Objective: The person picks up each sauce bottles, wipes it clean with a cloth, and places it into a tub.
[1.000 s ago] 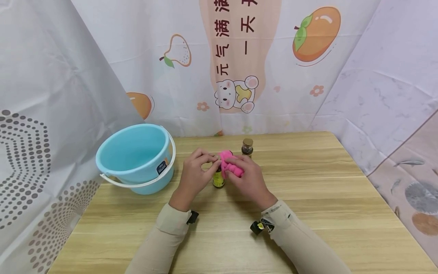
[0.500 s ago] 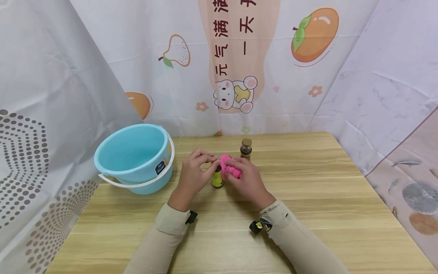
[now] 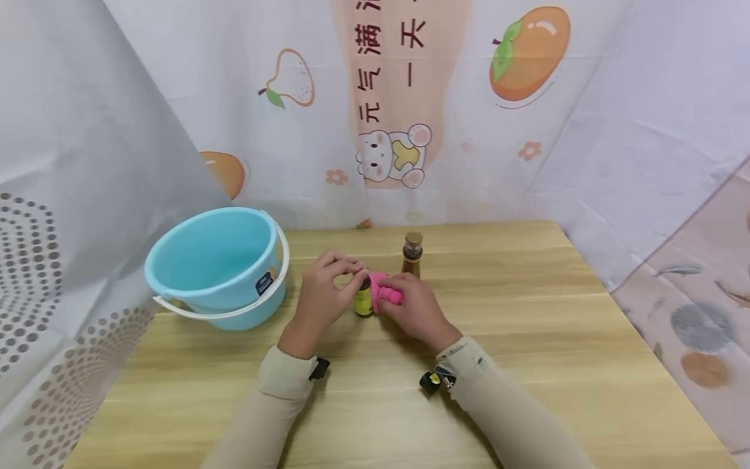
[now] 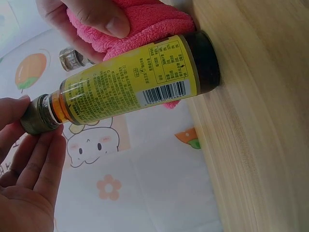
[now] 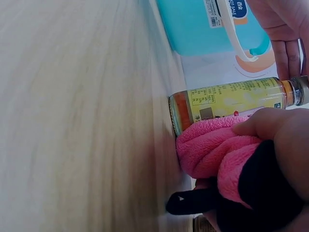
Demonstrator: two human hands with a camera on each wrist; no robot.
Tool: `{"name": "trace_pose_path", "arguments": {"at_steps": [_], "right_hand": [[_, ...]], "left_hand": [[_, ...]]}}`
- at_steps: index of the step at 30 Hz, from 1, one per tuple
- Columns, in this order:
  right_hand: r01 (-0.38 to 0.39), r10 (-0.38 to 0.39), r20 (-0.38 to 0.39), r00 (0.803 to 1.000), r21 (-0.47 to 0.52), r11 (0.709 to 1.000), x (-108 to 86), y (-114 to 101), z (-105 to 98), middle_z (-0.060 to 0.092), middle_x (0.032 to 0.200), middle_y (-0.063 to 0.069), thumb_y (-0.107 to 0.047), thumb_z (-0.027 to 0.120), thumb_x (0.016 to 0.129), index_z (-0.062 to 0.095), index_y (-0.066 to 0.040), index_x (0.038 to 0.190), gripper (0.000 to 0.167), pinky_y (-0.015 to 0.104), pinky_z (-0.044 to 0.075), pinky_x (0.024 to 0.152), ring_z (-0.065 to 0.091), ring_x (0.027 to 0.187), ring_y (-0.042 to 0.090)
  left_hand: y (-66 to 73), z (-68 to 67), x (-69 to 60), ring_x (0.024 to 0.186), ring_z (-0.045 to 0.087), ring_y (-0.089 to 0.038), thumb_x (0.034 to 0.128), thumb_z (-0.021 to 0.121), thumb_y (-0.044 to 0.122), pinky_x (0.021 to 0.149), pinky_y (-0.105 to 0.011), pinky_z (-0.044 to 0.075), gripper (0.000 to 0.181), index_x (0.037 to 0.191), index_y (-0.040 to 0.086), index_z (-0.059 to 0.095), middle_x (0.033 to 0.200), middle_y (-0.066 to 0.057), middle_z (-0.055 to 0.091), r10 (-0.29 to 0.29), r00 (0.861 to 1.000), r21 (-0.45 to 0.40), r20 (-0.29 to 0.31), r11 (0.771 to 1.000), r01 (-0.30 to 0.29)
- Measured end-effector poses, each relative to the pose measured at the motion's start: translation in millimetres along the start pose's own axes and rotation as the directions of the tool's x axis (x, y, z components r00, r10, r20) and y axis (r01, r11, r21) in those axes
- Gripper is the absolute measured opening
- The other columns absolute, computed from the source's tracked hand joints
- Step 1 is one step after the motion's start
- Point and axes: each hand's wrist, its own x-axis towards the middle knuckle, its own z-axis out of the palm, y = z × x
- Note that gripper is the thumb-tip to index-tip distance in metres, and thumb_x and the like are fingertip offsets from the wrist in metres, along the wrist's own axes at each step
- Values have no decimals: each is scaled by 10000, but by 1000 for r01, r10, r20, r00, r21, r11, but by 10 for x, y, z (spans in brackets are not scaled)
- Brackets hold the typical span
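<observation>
Closely, at the fingertips: left hand [image 3: 324, 290] pinches the dark greenish-gold screw cap [image 4: 39, 116] of a slim glass bottle with a yellow paper label [image 4: 130, 82], thumb on one side, fingers on the other; right hand [image 3: 417, 307] grips a bunched pink terry cloth [image 5: 207, 145], thumb laid over it, the cloth against the bottle's side; bottle roughly upright between the hands, base down at the pale wood-grain table [image 3: 527, 339].

Left wrist view alone gives the label's barcode and fine print, plus amber colour through the glass neck; right wrist view alone gives black fabric with a loose strap [image 5: 193, 201] next to the cloth, and reddish-orange showing through the bottle's base; fill level cannot be told.

Farther out, just beyond the right hand, a second glass bottle with a gold cap [image 3: 413, 255], brownish below the neck, lower part hidden in the head view; to the left, a light-blue plastic bucket with a white handle [image 3: 249, 312]; only the head view looks into it, onto its blue inner wall; right wrist view catches its outer side and a white sticker.
</observation>
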Motion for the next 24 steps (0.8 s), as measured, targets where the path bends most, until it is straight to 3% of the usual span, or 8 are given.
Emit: {"name": "trace_pose_path", "arguments": {"at_steps": [2, 5, 11, 15, 24], "right_hand": [[30, -31, 21, 999, 13, 999, 43, -36, 40, 702, 1254, 101, -264, 773, 914, 738, -137, 1291, 399, 404, 571, 912, 671, 1101, 246], [30, -30, 28, 999, -4, 1000, 54, -50, 56, 711, 1241, 87, -277, 788, 901, 736, -142, 1295, 420, 398, 571, 907, 668, 1100, 227], [6, -4, 37, 999, -38, 999, 6, -18, -6, 697, 1223, 77, -287, 865, 837, 718, -143, 1313, 518, 375, 573, 809, 645, 1020, 212], [9, -7, 39, 999, -36, 999, -8, -12, -21, 690, 1240, 93, -288, 884, 825, 707, -135, 1327, 554, 399, 578, 830, 649, 1035, 235], [3, -6, -29, 1000, -80, 997, -25, -36, 30, 718, 1224, 82, -241, 842, 870, 740, -140, 1278, 433, 429, 578, 858, 676, 1051, 251]], "left_hand": [[-13, -69, -4, 910, 734, -199, 839, 871, 116, 813, -351, 632, 108, 902, 46, 818, 952, -53, 720, -2, 1000, 14, -23, 1000, 2], [-14, -101, 0, 919, 733, -202, 845, 867, 119, 817, -345, 631, 116, 911, 37, 818, 954, -61, 718, 4, 1000, 5, -12, 1000, -4], [9, -26, 17, 932, 735, -193, 864, 846, 114, 830, -328, 628, 102, 923, 37, 817, 956, -52, 719, 4, 1000, -35, 0, 999, -4], [19, -13, 17, 921, 733, -182, 863, 848, 122, 830, -319, 627, 103, 921, 44, 818, 951, -42, 715, -2, 1000, -30, -7, 1000, 2], [1, -22, -2, 943, 737, -167, 888, 829, 152, 838, -294, 622, 99, 926, 61, 818, 955, -31, 709, -11, 1000, -12, 9, 1000, 11]]}}
